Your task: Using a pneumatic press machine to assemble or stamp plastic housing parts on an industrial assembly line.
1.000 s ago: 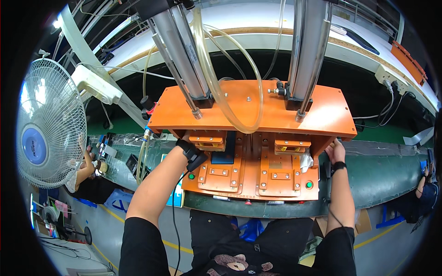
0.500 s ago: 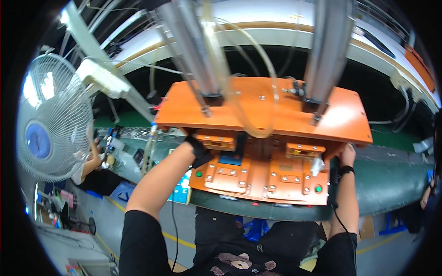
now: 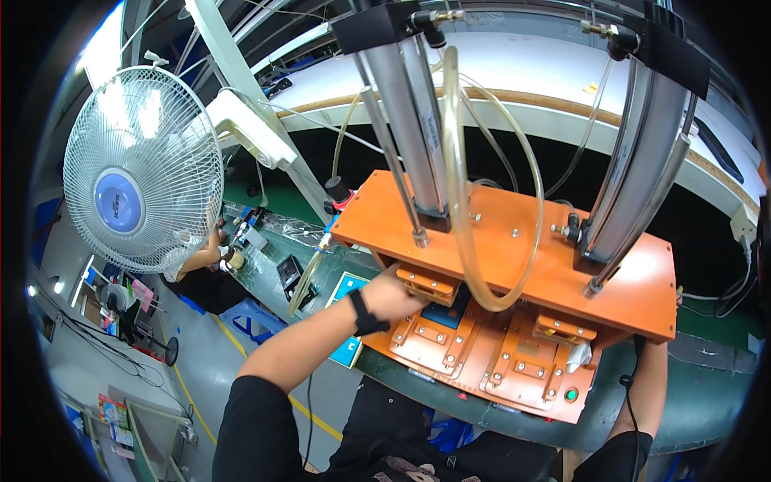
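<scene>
In front of me stands an orange two-station press (image 3: 514,233) with two upright pneumatic cylinders. My left hand (image 3: 393,296) reaches in at its left side, beside the left press block (image 3: 430,281), and its fingers are mostly hidden there. A flat blue piece (image 3: 446,312) lies on the left fixture plate (image 3: 426,349), below that block. My right forearm (image 3: 646,390) goes up along the press's right side, with the right hand hidden behind it. Near the right press block (image 3: 564,327) is a crumpled white wad (image 3: 578,357) above the right fixture plate (image 3: 522,369).
Clear tubing (image 3: 526,161) loops over the press top. A fan (image 3: 143,169) stands at left, and a blue-and-white board (image 3: 344,353) lies beside the press. Green buttons (image 3: 571,395) sit at the fixture base's front. Another person's arm (image 3: 205,255) shows beyond the fan.
The view has shifted, so the press appears lower and further right. My left hand, hidden before, now shows beside the left press block. My right hand has gone out of sight behind the press's right side.
</scene>
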Demonstrator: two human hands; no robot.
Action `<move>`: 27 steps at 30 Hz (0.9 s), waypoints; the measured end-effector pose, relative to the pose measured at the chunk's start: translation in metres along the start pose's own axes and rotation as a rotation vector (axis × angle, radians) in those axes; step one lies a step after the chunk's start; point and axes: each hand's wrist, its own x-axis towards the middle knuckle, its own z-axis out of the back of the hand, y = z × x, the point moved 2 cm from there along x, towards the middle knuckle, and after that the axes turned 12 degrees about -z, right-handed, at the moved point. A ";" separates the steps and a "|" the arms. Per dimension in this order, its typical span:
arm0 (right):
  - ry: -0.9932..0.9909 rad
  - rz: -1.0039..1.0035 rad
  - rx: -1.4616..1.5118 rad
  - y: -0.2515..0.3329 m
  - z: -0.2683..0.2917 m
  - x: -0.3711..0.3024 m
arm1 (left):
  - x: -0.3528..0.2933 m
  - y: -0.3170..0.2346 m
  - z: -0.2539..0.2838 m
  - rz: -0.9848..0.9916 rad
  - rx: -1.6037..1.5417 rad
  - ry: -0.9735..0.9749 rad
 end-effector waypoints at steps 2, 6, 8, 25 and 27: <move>0.051 -0.179 -0.093 0.021 0.034 -0.020 | -0.032 -0.054 0.025 0.072 0.010 -0.065; 0.205 -0.262 -0.064 0.035 0.030 -0.016 | -0.085 -0.112 0.027 0.154 -0.029 -0.233; 0.210 -0.225 -0.007 0.011 -0.004 0.015 | -0.116 -0.112 0.008 0.160 0.012 -0.321; -0.153 0.286 0.277 -0.120 0.115 -0.201 | -0.288 0.084 0.036 0.893 0.556 -0.715; -0.215 0.298 0.217 -0.147 0.118 -0.243 | -0.291 0.121 0.044 0.925 0.645 -0.721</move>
